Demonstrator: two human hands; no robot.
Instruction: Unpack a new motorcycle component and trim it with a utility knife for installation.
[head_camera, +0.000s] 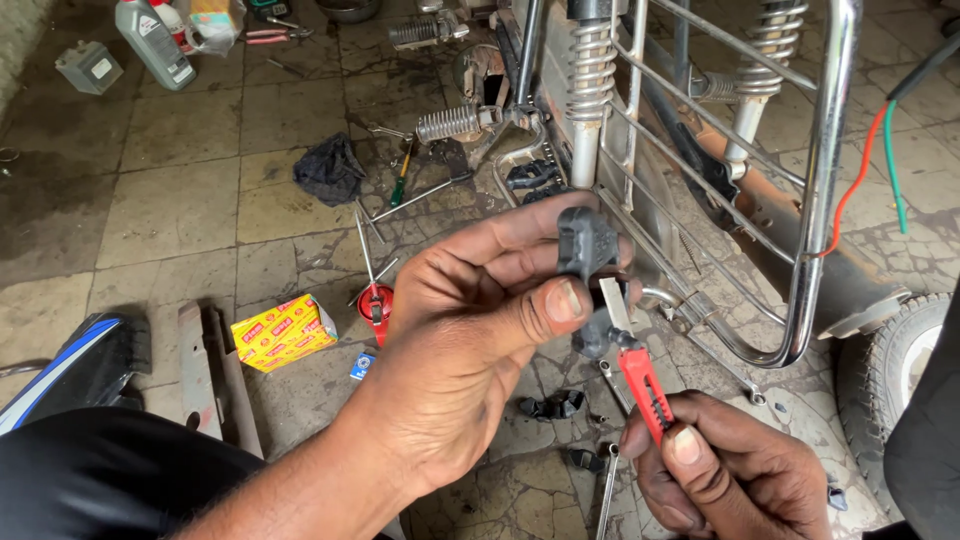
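Right hand (725, 470) pinches a red utility knife (638, 375), blade up.
At 12 o'clock, left hand (480, 320) pinches a small black rubber part (585, 243): likely light, pliable; hold its edges.

Soft, even daylight falls over my work, with only faint shadows on the stained, cracked tile floor (180, 210). The chrome tubular carrier rack (815, 190) shows mild glare. Focus is sharp throughout, with slight wide-angle stretching at the edges.
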